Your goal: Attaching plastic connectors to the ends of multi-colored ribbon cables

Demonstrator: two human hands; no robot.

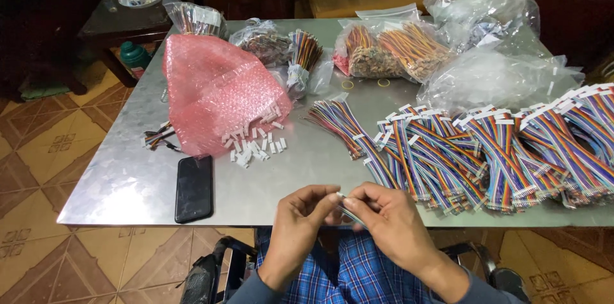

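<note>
In the head view, a pink bubble-wrap bag (217, 90) is lying at the upper left of the metal table (128, 176), with small white connectors (256, 144) spilling from its lower right edge. Clear plastic bags of coloured wire (390, 48) are sitting at upper centre, and crumpled clear bags (492, 74) are piling up at upper right. Bundles of rainbow ribbon cable (486, 157) are spreading across the right side. A black phone (194, 187) is lying flat at lower left.

At bottom centre, just off the table's near edge, the left hand (300, 221) and right hand (393, 221) are pinching one short ribbon cable (348, 209) between fingertips. Its long axis is running diagonally, upper left to lower right, and its white end is pointing toward the upper left.
</note>
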